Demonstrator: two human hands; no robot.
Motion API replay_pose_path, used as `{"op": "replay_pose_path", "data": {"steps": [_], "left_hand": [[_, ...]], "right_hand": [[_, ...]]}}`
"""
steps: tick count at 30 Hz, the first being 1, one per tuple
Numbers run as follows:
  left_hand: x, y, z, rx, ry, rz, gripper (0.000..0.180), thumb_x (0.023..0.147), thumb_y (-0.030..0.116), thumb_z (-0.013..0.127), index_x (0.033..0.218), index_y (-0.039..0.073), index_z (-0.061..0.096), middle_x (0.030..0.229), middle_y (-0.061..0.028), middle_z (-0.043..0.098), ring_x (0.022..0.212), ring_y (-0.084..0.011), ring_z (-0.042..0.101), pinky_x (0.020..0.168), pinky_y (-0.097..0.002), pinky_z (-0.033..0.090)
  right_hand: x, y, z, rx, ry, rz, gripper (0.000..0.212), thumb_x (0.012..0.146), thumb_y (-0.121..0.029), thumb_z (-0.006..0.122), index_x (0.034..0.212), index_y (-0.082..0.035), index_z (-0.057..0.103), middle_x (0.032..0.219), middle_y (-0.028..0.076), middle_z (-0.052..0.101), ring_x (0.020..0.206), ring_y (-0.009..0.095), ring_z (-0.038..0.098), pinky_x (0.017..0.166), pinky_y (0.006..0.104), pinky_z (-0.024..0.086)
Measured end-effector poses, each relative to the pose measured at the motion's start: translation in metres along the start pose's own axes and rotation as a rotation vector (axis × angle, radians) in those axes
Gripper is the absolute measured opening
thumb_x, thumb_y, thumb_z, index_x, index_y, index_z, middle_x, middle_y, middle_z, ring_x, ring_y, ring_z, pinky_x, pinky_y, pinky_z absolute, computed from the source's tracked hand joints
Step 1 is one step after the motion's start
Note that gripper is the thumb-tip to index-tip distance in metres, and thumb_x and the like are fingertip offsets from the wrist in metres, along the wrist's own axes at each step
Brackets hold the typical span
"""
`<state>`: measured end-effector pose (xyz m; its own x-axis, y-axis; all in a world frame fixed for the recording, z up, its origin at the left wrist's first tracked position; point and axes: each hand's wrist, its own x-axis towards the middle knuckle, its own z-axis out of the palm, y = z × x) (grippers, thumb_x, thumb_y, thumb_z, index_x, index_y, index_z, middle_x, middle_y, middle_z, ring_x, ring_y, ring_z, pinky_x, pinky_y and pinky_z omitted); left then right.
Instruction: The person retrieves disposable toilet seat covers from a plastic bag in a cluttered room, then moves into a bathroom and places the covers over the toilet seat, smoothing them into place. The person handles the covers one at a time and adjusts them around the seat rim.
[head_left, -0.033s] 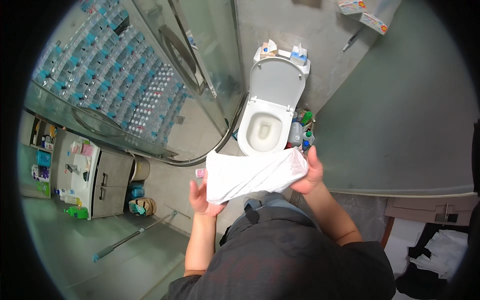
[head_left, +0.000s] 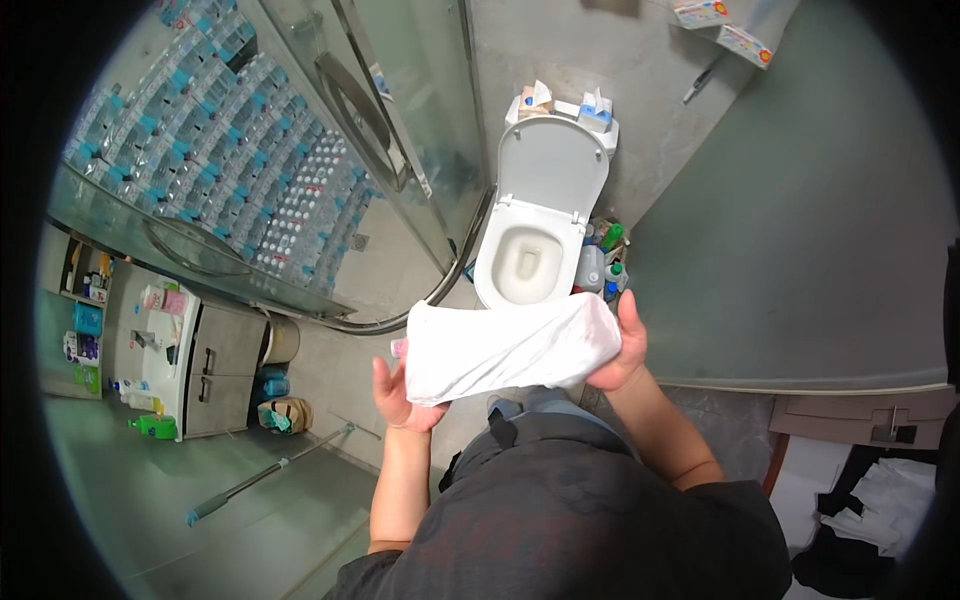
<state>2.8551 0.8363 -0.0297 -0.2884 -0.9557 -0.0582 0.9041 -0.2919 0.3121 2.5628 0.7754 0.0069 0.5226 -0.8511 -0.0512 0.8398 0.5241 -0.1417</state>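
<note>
A white cloth (head_left: 510,350) is stretched sideways between my two hands, just in front of the toilet's bowl, with slanting creases across its middle. My left hand (head_left: 402,400) holds its left end, thumb up and apart, the other fingers partly under the fabric. At the opposite end my right hand (head_left: 622,350) grips it, thumb raised, most fingers hidden behind the cloth. A faint pinkish tint shows through the cloth by the right fingers. Beyond it, the white toilet (head_left: 528,262) stands with its lid up.
Tissue packs (head_left: 596,110) sit on the toilet tank. Several cleaning bottles (head_left: 592,268) stand right of the bowl. At left are a glass shower enclosure (head_left: 420,180) stacked with water bottles (head_left: 210,140), a washbasin cabinet (head_left: 222,365) and a long-handled pole (head_left: 265,472). A frosted panel (head_left: 790,240) rises at right.
The cloth is pulled slightly wider and flatter, its left end shifted a little left with my left hand. My right hand has moved barely to the right.
</note>
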Motion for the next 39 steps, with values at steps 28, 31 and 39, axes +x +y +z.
{"op": "replay_pose_path", "data": {"steps": [28, 31, 39], "left_hand": [[0.01, -0.084, 0.013, 0.196, 0.395, -0.227, 0.037, 0.099, 0.021, 0.047, 0.126, -0.002, 0.053, 0.12, -0.0157, 0.062, 0.104, -0.0276, 0.061, 0.089, -0.0397, 0.048], [-0.003, -0.059, -0.116, 0.176, 0.162, 0.139, 0.038, 0.097, 0.025, 0.048, 0.123, -0.001, 0.057, 0.12, -0.0132, 0.063, 0.103, -0.0249, 0.064, 0.096, -0.0361, 0.05], [0.073, 0.032, -0.051, 0.824, 0.145, 0.474, 0.054, 0.1, 0.037, 0.044, 0.146, 0.009, 0.033, 0.14, -0.0121, 0.045, 0.124, -0.0267, 0.049, 0.105, -0.0387, 0.042]], "right_hand": [[-0.037, -0.125, 0.039, 0.098, -0.43, -0.369, 0.067, 0.092, -0.062, 0.043, 0.134, -0.011, 0.054, 0.129, 0.016, 0.057, 0.119, 0.04, 0.055, 0.097, 0.0544, 0.047], [-0.026, -0.118, 0.013, 0.067, -0.422, -0.388, 0.066, 0.091, -0.064, 0.045, 0.124, -0.01, 0.059, 0.127, 0.012, 0.06, 0.112, 0.034, 0.06, 0.091, 0.0509, 0.051], [-0.059, -0.037, -0.001, 0.072, -0.241, -0.006, 0.089, 0.079, -0.073, 0.053, 0.14, -0.008, 0.048, 0.146, 0.016, 0.043, 0.137, 0.037, 0.037, 0.114, 0.0551, 0.023]]}}
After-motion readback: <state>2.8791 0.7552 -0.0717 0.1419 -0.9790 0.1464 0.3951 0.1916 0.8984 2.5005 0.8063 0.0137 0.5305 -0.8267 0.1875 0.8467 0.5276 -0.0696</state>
